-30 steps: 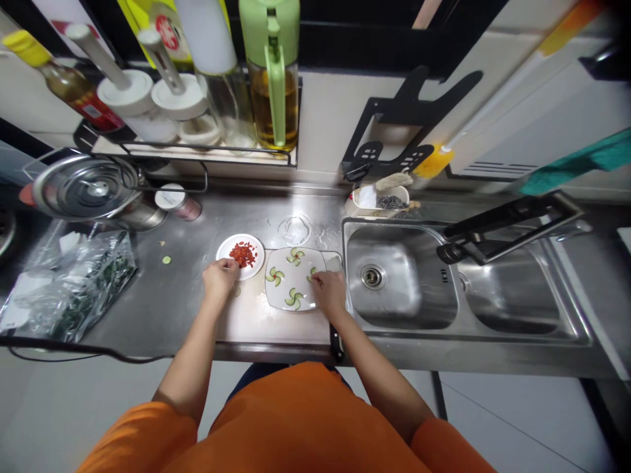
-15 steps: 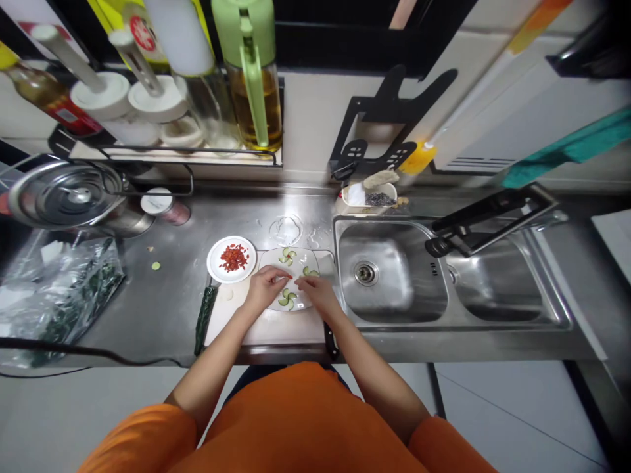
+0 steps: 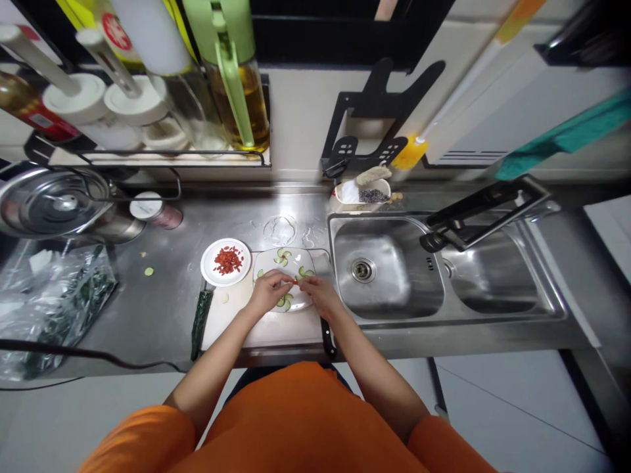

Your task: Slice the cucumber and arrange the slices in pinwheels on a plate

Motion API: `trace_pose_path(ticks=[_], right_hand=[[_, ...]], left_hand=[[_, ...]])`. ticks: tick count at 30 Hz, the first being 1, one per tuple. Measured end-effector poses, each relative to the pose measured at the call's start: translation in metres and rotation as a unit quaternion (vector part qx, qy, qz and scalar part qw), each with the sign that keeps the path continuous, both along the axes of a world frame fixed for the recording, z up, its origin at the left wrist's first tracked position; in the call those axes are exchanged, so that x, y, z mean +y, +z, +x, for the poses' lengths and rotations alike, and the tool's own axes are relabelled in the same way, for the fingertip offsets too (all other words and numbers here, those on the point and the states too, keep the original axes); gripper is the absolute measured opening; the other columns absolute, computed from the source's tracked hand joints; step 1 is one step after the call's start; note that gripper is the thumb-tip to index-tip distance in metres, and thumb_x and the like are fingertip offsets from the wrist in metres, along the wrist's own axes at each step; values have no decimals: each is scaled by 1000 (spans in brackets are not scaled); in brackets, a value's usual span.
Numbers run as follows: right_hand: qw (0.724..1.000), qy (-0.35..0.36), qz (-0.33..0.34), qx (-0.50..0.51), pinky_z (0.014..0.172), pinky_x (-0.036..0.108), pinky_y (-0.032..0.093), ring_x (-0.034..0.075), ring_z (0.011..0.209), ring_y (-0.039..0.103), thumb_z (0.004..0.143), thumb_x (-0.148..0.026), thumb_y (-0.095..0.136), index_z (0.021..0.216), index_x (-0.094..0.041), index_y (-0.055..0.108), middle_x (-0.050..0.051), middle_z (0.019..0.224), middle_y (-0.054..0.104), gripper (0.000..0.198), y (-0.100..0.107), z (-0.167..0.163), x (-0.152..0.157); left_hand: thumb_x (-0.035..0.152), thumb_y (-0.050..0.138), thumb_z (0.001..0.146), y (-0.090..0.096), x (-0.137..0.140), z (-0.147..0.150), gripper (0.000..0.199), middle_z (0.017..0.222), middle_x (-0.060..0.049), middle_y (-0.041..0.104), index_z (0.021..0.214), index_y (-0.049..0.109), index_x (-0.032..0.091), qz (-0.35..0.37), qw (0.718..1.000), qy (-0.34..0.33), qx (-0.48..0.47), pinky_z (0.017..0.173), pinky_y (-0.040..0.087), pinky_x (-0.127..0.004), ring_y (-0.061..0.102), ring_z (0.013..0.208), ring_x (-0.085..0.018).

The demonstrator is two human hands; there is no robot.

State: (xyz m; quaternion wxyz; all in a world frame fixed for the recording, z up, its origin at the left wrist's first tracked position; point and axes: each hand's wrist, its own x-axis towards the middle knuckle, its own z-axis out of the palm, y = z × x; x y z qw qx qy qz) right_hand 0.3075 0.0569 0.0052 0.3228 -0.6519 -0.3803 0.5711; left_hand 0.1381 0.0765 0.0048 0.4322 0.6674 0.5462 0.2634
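My left hand and my right hand meet above a white serving plate, fingers pinched. Between their fingertips is a small red piece, apparently a goji berry, touched by both. Cucumber slices lie on the plate in pinwheel fans, and part of the plate is hidden under my hands. To the left, a round white dish holds a pile of similar red berries. The plate rests on a white cutting board. A dark green cucumber lies along the board's left edge.
A knife's black handle sticks out at the board's right front. Right of it is a double sink with a black faucet. A plastic bag of greens, a lidded jar and a steel pot stand left.
My fingertips have come together, and the red berry, earlier at the left hand alone, is now between both hands. The camera view has shifted slightly.
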Motion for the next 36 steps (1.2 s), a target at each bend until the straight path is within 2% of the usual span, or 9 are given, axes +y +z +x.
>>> trace_pose_path(ticks=[2,4,8,12,18,21,28,36], right_hand=[[998,-14,-10,53,63,24,40,13,65,54,67,-41,62,71,-17,67,0,68,63,25,-1,1,-1],[998,-26,-8,64,65,25,40,14,68,55,66,-39,63,73,-17,68,0,70,64,23,-2,3,-3],[999,-33,19,29,65,25,41,14,67,55,67,-38,63,72,-17,68,0,69,64,22,-6,5,-7],[998,-28,41,-27,64,25,41,15,67,55,69,-40,61,72,-18,68,0,69,65,23,-12,9,-12],[990,-11,60,-130,63,25,40,15,64,55,74,-39,56,73,-19,68,0,68,65,23,-16,12,-13],[981,2,69,-181,62,25,39,15,64,56,77,-36,53,73,-20,68,0,68,66,22,-15,12,-9],[946,54,90,-305,65,25,36,15,68,56,82,-27,49,73,-19,67,2,71,66,21,-16,11,0],[913,92,88,-387,71,27,32,17,75,54,84,-23,50,76,-18,67,4,76,66,20,-16,7,1]], left_hand=[[32,62,76,1,0,1,19,67,-1,60,84,72,19,-32,999,9,0,59,41,-22,50,59,-10],[36,60,77,2,0,3,24,65,0,62,86,72,17,-83,996,18,-8,57,40,-22,51,57,-10],[44,58,76,2,0,8,33,68,-1,66,86,72,16,-173,984,0,-35,54,39,-22,54,59,-11],[45,60,73,0,2,16,33,69,-1,67,83,72,16,-207,978,1,-37,55,40,-21,56,61,-12],[42,60,73,0,10,24,30,66,0,65,83,72,17,-192,981,-5,-14,57,41,-22,56,60,-12],[40,58,75,0,19,29,26,62,2,63,81,72,18,-159,987,-23,28,57,40,-23,54,59,-12],[28,55,77,-3,38,40,19,71,-1,68,76,72,19,-64,986,-101,115,65,40,-24,57,68,-15],[25,54,77,-6,40,43,19,73,-3,68,75,72,19,-42,978,-135,153,64,39,-26,58,69,-17]])
